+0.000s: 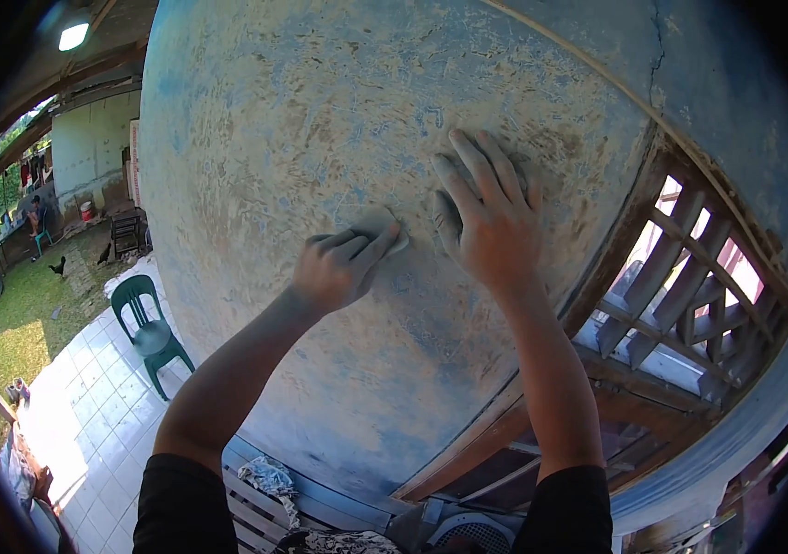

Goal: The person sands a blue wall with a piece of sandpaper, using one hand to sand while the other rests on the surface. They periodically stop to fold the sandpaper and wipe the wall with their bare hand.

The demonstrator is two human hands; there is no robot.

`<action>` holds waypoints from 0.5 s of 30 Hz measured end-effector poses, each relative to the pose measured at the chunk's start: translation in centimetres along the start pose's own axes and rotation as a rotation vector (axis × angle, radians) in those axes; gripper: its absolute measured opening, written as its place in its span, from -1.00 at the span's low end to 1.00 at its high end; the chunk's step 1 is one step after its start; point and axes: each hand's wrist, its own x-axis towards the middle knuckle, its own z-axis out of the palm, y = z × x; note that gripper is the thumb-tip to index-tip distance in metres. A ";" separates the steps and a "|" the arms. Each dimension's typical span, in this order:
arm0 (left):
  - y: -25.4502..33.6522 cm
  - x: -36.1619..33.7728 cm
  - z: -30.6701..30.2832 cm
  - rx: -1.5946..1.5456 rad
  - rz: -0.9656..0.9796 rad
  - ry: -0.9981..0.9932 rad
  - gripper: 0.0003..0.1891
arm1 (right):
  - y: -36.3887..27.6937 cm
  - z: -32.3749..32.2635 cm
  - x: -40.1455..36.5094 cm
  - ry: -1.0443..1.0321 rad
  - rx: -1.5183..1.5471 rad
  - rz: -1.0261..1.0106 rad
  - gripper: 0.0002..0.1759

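A wall (320, 120) with worn, patchy blue and beige paint fills the middle of the head view. My left hand (338, 268) is closed around a pale, rounded pad (383, 227) and holds it against the wall. To its right and a little higher, my right hand (495, 217) lies on the wall with its fingers spread and nothing in them. Greyish dust covers the fingers of both hands.
A wooden-framed lattice opening (689, 277) is at the right. At the left are a green plastic chair (152, 334) on white tiles (98, 415), grass and a seated person in the distance. A slatted bench (255, 512) is below.
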 end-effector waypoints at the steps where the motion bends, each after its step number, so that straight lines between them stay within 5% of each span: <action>1: -0.5 -0.3 0.5 0.014 -0.059 0.080 -0.48 | -0.1 0.0 -0.2 0.008 -0.003 0.003 -0.67; 4: 3.6 -1.4 1.3 -0.033 -0.139 -0.083 -0.45 | -0.3 -0.4 0.0 0.006 0.014 0.017 -0.68; 9: 1.9 -0.2 0.7 0.054 0.071 -0.057 -0.49 | 0.0 -0.3 -0.5 0.018 0.016 -0.012 -0.68; 11: 1.7 0.0 1.0 0.049 -0.259 0.061 -0.52 | -0.2 -0.4 -1.1 0.013 0.031 0.001 -0.67; 15: 4.7 -1.6 2.1 0.005 -0.053 -0.032 -0.52 | -0.5 -0.7 -1.5 -0.013 0.060 -0.018 -0.63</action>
